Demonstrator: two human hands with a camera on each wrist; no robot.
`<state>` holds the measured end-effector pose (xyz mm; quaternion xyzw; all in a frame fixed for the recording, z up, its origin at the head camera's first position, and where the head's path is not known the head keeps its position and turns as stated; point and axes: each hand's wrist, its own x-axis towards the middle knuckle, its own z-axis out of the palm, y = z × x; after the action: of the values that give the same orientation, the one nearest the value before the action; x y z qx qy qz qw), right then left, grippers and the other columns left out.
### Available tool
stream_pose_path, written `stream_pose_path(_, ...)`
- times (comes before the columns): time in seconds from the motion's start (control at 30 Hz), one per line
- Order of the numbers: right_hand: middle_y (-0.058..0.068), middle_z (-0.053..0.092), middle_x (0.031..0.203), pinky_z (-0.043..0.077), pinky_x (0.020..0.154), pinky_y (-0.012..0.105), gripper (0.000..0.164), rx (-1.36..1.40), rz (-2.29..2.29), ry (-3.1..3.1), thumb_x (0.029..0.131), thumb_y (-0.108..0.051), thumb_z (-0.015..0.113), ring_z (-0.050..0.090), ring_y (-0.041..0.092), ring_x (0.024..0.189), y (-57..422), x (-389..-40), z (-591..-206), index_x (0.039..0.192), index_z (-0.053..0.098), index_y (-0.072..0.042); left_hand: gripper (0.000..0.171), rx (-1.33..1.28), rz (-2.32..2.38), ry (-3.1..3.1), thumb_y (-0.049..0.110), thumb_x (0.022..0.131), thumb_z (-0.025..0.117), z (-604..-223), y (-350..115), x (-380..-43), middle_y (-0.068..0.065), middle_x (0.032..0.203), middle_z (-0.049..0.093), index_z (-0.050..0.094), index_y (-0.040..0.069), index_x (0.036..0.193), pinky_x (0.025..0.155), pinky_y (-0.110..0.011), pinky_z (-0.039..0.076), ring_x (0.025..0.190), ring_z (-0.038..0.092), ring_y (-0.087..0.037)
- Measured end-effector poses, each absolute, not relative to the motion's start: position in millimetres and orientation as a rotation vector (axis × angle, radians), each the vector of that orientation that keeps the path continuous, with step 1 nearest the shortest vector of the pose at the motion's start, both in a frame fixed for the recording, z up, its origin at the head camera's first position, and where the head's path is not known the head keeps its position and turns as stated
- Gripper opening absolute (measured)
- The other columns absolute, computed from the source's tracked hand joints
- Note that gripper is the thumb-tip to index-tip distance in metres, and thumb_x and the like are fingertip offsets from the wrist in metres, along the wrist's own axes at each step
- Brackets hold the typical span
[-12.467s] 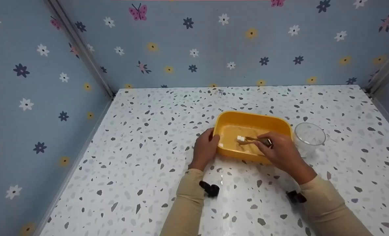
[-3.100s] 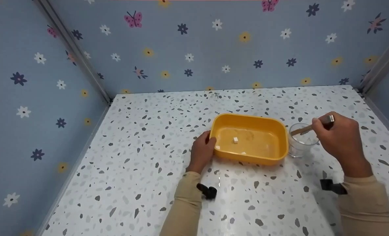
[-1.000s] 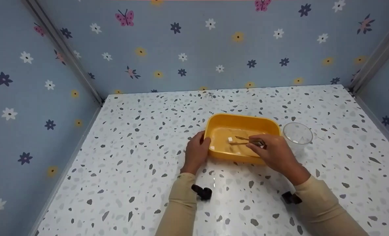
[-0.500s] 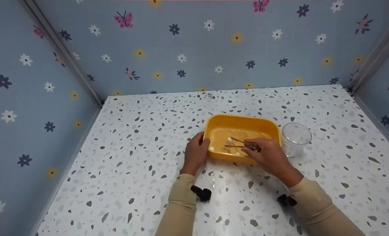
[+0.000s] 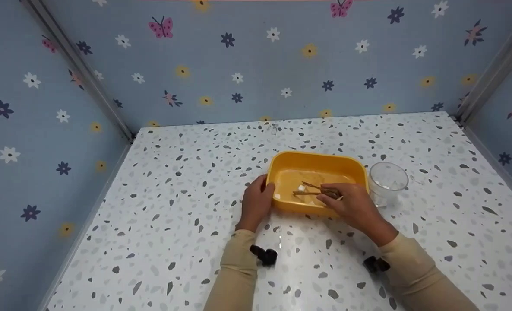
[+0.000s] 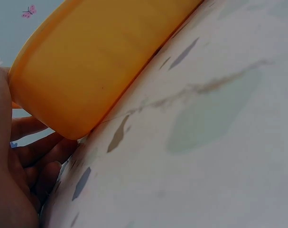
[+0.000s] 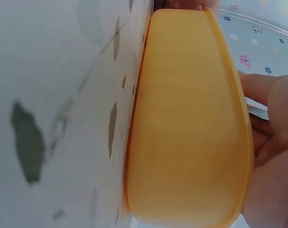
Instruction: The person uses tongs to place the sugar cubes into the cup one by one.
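Speckled tabletop point(image 5: 174, 207), white cube point(image 5: 301, 188) between hands point(image 5: 257, 203) point(image 5: 356, 206)

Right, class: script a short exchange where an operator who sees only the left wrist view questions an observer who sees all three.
Operator: My view shows the yellow tub only from outside. What does the right grip hold?
Observer: A pair of tweezers.
Operator: And what lies inside the tub?
Observer: Small white pieces; in the head view, one shows between the tweezers' parted tips.
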<state>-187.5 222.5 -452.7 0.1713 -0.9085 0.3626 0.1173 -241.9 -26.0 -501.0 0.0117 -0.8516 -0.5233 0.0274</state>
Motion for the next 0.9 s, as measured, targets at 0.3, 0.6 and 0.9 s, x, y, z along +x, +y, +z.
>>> stream_pose_path(0.3,0.007,0.075,0.09,0.051,0.057,0.026,0.028,0.466,1.078,-2.638,0.09,-0.021,0.077,0.06,0.012,0.066,221.7,-190.8,-455.3,0.106,0.076,0.001,0.044,0.021,-1.62,-2.609,0.033,0.098,0.051,-503.2,-28.1,-243.3,-0.005,0.129,0.064,0.061,0.013,0.137,0.101,-0.038,0.045,0.114,0.059,-0.018)
stream_pose_path(0.6,0.004,0.076,0.091,0.052,0.058,0.026,0.024,0.459,1.057,-2.633,0.091,-0.021,0.076,0.06,0.011,0.066,221.4,-190.8,-455.7,0.106,0.077,-0.002,0.043,0.033,-1.636,-2.604,0.033,0.098,0.052,-502.6,-28.3,-241.7,-0.004,0.129,0.065,0.061,0.014,0.136,0.1,-0.039,0.045,0.113,0.059,-0.019)
stream_pose_path(0.9,0.005,0.076,0.096,0.057,0.067,0.029,0.026,0.457,1.064,-2.592,0.09,-0.021,0.076,0.068,0.011,0.077,222.6,-189.2,-455.6,0.108,0.076,-0.002,0.045,0.027,-1.618,-2.621,0.033,0.098,0.053,-501.1,-25.9,-242.6,-0.004,0.128,0.065,0.061,0.013,0.137,0.1,-0.038,0.046,0.111,0.059,-0.019)
